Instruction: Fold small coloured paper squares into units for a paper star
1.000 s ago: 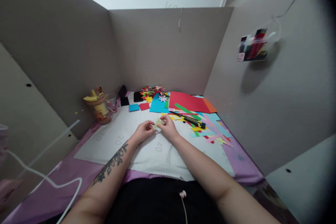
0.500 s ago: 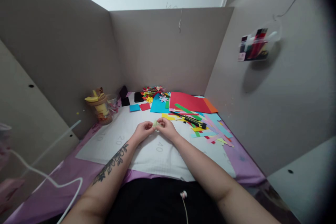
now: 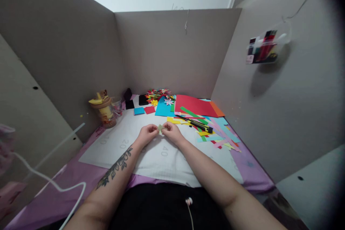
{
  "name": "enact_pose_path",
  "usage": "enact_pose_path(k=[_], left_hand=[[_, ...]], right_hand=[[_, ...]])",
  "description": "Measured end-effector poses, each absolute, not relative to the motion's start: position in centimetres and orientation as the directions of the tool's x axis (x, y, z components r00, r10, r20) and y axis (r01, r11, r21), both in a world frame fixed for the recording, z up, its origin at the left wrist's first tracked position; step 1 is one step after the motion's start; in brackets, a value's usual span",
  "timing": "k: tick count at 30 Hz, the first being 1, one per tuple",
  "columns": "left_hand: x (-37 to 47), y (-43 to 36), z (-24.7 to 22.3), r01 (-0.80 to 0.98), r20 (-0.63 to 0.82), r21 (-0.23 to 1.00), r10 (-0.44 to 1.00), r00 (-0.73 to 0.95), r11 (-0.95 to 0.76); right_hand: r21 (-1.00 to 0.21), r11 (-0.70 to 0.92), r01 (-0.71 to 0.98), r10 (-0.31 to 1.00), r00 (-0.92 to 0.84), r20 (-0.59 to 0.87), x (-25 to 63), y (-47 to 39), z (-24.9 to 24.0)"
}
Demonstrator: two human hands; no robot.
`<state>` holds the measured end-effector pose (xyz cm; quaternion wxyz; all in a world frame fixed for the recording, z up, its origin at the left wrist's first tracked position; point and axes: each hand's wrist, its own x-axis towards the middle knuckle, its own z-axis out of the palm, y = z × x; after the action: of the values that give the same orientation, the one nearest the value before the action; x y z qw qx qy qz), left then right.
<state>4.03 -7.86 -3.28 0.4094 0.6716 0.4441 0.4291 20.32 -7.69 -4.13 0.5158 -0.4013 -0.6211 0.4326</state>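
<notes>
Between my two hands, just above the white mat [image 3: 115, 151], is a small pale green piece of paper [image 3: 160, 129]. My left hand [image 3: 149, 133] pinches its left side, thumb and fingertips together. On the other side, my right hand [image 3: 171, 132] grips the right edge in the same way. The fingers cover part of the paper, so its folds are hard to make out. Close to my right hand lie yellow paper strips [image 3: 174, 120] and a yellow-and-black utility knife [image 3: 199, 125].
Colored strips [image 3: 226, 133] spread at the right. Behind are red sheets [image 3: 192, 105], a blue sheet [image 3: 163, 107] and folded paper stars [image 3: 157, 94]. Blue [image 3: 139, 111] and red squares [image 3: 150, 110] lie back left, near a yellow tumbler [image 3: 105, 109]. Grey panels [image 3: 172, 50] enclose the table.
The pale green paper has turned and now shows a flatter, squarer face between the fingers. Both hands stay in nearly the same place, and the view has shifted slightly.
</notes>
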Motion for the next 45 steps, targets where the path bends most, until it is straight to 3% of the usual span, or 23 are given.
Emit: enact_pose_path(k=[13,19,23,28,33,40,45], left_hand=[[4.1,-8.6,-2.0,0.086,0.183,0.976,0.964,0.192,-0.202],[4.1,-8.4,-2.0,-0.011,0.083,0.997,0.977,0.195,-0.083],[4.2,-8.5,-2.1,0.019,0.031,0.999,0.972,0.233,-0.036],[4.1,-8.5,-2.5,0.107,0.101,0.986,0.969,0.225,-0.127],[4.1,-8.5,-2.6,0.224,0.209,0.944,0.965,0.160,-0.242],[4.2,-8.8,-2.5,0.351,0.390,0.830,0.901,0.191,-0.434],[4.2,-8.9,-2.5,0.419,0.442,0.756,0.864,0.240,-0.503]], right_hand=[[-0.960,0.221,-0.171,0.952,-0.178,0.251,20.2,-8.0,-3.6],[-0.953,0.280,-0.119,0.946,-0.135,0.295,20.5,-7.8,-3.8],[-0.932,0.361,-0.027,0.918,-0.165,0.360,20.6,-8.1,-3.6],[-0.903,0.428,0.030,0.888,-0.200,0.414,20.5,-8.3,-3.5],[-0.925,0.380,-0.021,0.912,-0.160,0.378,20.4,-8.2,-3.7],[-0.851,0.464,0.248,0.886,-0.129,0.446,20.3,-8.6,-3.0],[-0.778,0.543,0.316,0.839,-0.160,0.521,20.3,-8.7,-3.0]])
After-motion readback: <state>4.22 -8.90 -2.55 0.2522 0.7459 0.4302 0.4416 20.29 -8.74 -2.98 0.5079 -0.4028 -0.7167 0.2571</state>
